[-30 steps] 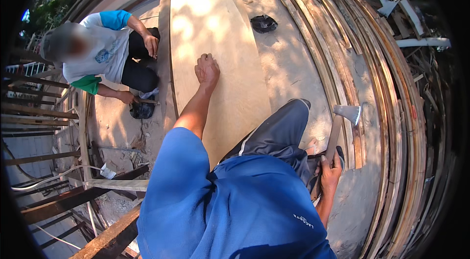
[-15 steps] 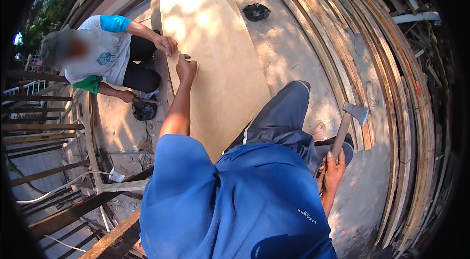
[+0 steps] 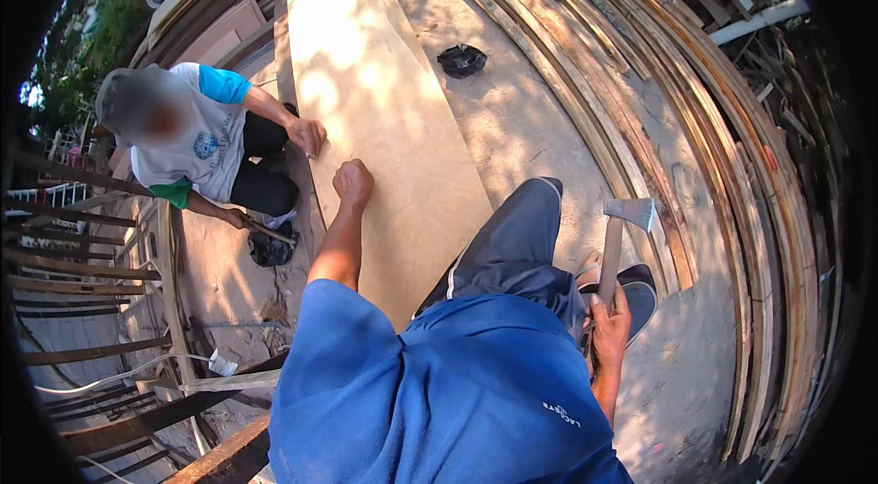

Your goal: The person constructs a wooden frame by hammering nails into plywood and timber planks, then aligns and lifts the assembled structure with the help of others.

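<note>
A long pale plywood sheet (image 3: 393,91) lies lengthways in front of me. My left hand (image 3: 353,182) is closed in a fist on its surface near the left edge; whether it holds anything small, I cannot make out. My right hand (image 3: 607,330) grips the wooden handle of a hatchet (image 3: 627,210), its steel head raised beside my bent right leg. A co-worker's hand (image 3: 305,135) reaches over the sheet's left edge a little beyond my fist, and their other hand (image 3: 236,218) holds a stick-like tool above a dark bag (image 3: 270,248).
A co-worker (image 3: 206,146) in a white shirt crouches at the left. Wooden beams (image 3: 101,347) form an open framework below them at lower left, with a pale cable. Long boards (image 3: 722,173) are stacked along the right. A black bag (image 3: 462,61) lies on the floor beyond the sheet.
My left hand has drawn into a fist and shifted left, then a little down, on the sheet. The co-worker's upper hand has moved onto the sheet's edge, toward mine.
</note>
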Motion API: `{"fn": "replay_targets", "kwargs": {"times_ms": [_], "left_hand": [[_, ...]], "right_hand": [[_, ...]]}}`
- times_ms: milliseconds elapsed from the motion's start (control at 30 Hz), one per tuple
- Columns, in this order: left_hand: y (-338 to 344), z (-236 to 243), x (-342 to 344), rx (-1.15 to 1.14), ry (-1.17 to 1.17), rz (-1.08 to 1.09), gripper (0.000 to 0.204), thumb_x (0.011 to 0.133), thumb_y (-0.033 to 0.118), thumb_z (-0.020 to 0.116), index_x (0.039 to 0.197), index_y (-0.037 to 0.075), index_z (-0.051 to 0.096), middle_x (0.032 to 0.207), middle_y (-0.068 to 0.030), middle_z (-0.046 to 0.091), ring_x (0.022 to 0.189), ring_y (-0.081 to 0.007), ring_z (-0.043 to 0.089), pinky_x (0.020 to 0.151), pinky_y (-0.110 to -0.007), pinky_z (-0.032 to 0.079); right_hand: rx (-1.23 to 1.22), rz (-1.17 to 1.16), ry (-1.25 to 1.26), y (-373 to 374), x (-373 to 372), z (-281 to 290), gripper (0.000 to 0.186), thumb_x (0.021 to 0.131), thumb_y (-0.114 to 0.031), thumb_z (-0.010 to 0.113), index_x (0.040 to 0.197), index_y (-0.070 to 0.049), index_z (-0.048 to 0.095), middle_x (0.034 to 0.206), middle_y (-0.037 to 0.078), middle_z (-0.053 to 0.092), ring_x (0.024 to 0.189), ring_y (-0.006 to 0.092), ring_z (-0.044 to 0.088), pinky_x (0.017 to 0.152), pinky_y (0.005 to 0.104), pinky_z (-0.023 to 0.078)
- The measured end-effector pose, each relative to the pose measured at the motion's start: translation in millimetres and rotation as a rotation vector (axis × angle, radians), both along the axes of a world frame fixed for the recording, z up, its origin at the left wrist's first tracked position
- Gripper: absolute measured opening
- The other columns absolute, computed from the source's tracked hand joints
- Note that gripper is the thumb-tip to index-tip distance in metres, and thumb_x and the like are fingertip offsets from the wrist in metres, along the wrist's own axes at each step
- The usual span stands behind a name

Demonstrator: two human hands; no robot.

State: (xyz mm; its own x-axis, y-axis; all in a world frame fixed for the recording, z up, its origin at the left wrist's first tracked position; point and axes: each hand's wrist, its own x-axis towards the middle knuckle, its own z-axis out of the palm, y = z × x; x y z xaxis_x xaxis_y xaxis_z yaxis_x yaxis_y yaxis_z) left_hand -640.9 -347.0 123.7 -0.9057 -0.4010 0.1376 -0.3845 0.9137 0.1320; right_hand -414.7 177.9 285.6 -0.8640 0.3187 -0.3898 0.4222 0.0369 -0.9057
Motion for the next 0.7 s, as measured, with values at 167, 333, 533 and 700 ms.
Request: {"fn": "replay_targets", "kwargs": {"times_ms": [167, 333, 533, 700], "left_hand": [[93.3, 58.2, -3.9, 0.612, -0.031, -0.19, 0.021, 0.08, 0.017, 0.067, 0.087, -0.001, 0.076, 0.086, -0.0212, 0.074, 0.076, -0.0295, 0.073, 0.072, -0.038, 0.057], [229.7, 105.9, 67.9, 1.114, -0.123, -0.684, 0.014, 0.084, 0.01, 0.07, 0.089, -0.003, 0.072, 0.076, -0.0091, 0.071, 0.068, -0.0147, 0.066, 0.063, -0.03, 0.052], [301.2, 161.6, 114.6, 1.17, -0.082, -1.035, 0.012, 0.081, 0.007, 0.069, 0.085, -0.004, 0.068, 0.073, -0.0186, 0.063, 0.064, -0.0281, 0.065, 0.06, -0.04, 0.049], [298.9, 165.8, 108.4, 1.121, -0.058, -1.062, 0.01, 0.081, 0.006, 0.073, 0.087, -0.001, 0.069, 0.078, -0.0137, 0.066, 0.068, -0.0226, 0.064, 0.062, -0.036, 0.05]], "right_hand": [[0.09, 0.041, -0.013, 13.9, -0.9, 2.2, 0.059, 0.094, -0.012, 0.074, 0.146, 0.003, 0.05, 0.095, 0.004, 0.066, 0.073, 0.0103, 0.06, 0.068, 0.0248, 0.05], [0.146, 0.287, 0.13, -5.1, -43.6, 29.2, 0.057, 0.086, -0.008, 0.08, 0.135, 0.006, 0.054, 0.097, 0.006, 0.069, 0.083, 0.0108, 0.062, 0.076, 0.0253, 0.052], [0.039, 0.366, 0.288, -27.5, -74.2, 35.1, 0.059, 0.085, -0.006, 0.081, 0.135, 0.005, 0.052, 0.093, 0.003, 0.067, 0.083, 0.0093, 0.062, 0.073, 0.0252, 0.051], [-0.103, 0.34, 0.229, -28.4, -70.8, 34.3, 0.059, 0.086, -0.004, 0.08, 0.136, 0.005, 0.05, 0.089, 0.002, 0.065, 0.074, 0.0062, 0.059, 0.062, 0.0217, 0.047]]}}
